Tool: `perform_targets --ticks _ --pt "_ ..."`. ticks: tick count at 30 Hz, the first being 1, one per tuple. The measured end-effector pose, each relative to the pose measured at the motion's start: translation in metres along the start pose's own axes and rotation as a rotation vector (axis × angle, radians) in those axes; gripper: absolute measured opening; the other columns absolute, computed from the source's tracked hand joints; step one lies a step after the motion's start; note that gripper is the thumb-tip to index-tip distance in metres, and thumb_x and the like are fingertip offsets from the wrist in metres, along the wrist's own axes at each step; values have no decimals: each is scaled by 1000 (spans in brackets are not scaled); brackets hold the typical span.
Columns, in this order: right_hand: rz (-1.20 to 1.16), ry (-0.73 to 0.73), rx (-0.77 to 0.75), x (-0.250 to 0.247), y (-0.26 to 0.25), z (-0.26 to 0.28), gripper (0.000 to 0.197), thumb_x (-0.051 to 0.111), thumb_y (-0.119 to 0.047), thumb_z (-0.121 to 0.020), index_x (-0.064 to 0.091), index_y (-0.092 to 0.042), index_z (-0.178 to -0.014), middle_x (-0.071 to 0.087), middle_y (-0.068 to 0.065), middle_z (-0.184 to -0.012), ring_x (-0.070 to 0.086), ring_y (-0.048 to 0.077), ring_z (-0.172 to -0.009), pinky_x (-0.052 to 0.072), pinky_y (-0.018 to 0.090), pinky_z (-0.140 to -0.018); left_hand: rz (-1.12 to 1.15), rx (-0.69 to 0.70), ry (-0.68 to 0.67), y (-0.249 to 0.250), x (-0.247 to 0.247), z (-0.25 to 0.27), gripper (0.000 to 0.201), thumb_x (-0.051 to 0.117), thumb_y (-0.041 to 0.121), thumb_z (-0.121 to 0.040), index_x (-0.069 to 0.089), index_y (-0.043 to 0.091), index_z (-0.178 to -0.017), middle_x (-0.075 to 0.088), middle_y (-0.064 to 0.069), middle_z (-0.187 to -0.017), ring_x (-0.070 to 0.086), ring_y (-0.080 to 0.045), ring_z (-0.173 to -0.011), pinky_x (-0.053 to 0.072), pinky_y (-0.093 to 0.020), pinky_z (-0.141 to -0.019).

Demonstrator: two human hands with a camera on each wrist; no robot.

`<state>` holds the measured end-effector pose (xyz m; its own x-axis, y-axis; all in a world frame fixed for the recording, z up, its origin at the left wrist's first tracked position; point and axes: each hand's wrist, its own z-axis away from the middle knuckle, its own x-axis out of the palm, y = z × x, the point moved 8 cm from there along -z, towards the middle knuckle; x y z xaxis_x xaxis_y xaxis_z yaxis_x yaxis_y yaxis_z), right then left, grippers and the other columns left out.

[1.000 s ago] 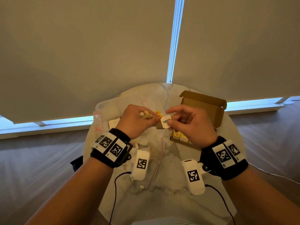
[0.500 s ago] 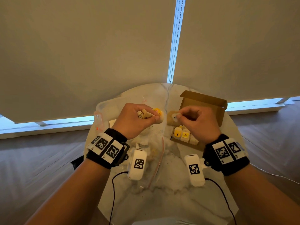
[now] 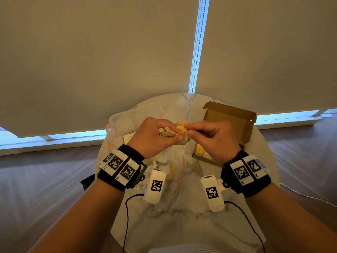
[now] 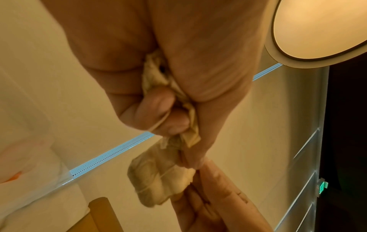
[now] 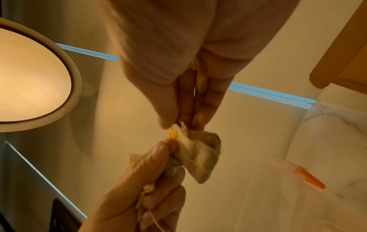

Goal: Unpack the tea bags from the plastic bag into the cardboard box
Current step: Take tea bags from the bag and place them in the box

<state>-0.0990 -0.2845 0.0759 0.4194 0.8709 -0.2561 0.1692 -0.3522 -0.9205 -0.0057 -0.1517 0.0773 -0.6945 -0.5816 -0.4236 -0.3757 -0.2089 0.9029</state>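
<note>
A bunch of tea bags (image 3: pixel 170 133) is being gripped in the curled left hand (image 3: pixel 155 136) above the desk (image 3: pixel 182 225); one bag's yellow tag (image 3: pixel 182 130) is being pinched by the right hand (image 3: pixel 213 138); the cardboard box (image 3: pixel 229 123) is lying open just right; the plastic bag (image 3: pixel 124 123) is lying behind the left hand.

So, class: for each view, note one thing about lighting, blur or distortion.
Head view: wide-angle bending curves the window sill, and the blinds leave the room dim. Left wrist view: warm lamp cast, tea bags slightly soft. Right wrist view: same amber cast, lamp stretched oval.
</note>
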Motion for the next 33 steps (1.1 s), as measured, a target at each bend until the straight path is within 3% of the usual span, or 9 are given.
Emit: perform_targets --ticks 7,10,12,14,18,22,26,30,33 --pt "-39 116 62 -2 7 0 15 77 -7 -78 76 -5 -93 75 4 -87 72 18 -78 60 34 -71 2 -17 -15 -3 6 -1 7 79 16 -79 78 17 -86 75 0 -90 70 -19 -86 57 -44 -83" --pt "-44 173 86 -10 18 0 22 76 -4 -79 72 -9 -100 73 9 -84 70 21 -77 59 32 -70 0 -29 26 -6 3 -2 8 80 16 -78 78 16 -86 75 2 -90 70 -15 -87 57 -40 -83" --pt "-53 174 145 -16 30 1 30 73 -4 -81 67 -13 -109 72 9 -86 70 19 -78 58 27 -74 -7 -36 46 -9 2 -2 6 79 15 -79 78 17 -84 75 5 -89 70 -10 -91 56 -34 -86" --pt "-13 162 228 -26 45 3 24 72 -6 -83 69 -13 -106 73 6 -89 68 13 -78 57 25 -73 0 -57 54 -15 4 -1 5 79 15 -79 78 18 -83 75 6 -88 70 -10 -91 56 -33 -86" --pt "193 139 353 -64 83 7 9 70 -13 -85 70 -20 -91 70 -3 -89 64 3 -78 53 17 -70 6 -96 29 -29 17 0 3 79 16 -79 78 18 -81 75 5 -85 70 -11 -84 54 -30 -84" --pt "485 145 477 -113 136 20 9 69 -16 -86 67 -22 -92 68 -2 -90 64 16 -86 54 33 -81 5 -150 -5 -38 35 0 3 79 14 -79 78 14 -82 75 4 -83 69 -7 -80 54 -22 -75" --pt "649 206 555 -135 175 42 7 68 -15 -85 68 -15 -93 69 4 -93 60 17 -82 48 29 -77 7 -198 -35 -42 48 -3 2 79 13 -80 78 15 -81 73 8 -78 65 1 -72 49 -14 -66" --pt "804 63 643 -125 213 57 9 64 -15 -85 68 -15 -92 69 9 -94 60 24 -82 46 28 -74 -6 -216 -45 -44 54 -7 3 78 13 -80 78 15 -81 73 8 -79 65 2 -72 47 -11 -64" --pt "933 -25 694 -117 231 62 13 58 -18 -85 66 -17 -95 68 13 -96 61 32 -85 49 35 -76 -18 -220 -38 -48 54 -9 4 78 14 -80 78 17 -80 74 8 -82 67 -1 -77 49 -12 -68"
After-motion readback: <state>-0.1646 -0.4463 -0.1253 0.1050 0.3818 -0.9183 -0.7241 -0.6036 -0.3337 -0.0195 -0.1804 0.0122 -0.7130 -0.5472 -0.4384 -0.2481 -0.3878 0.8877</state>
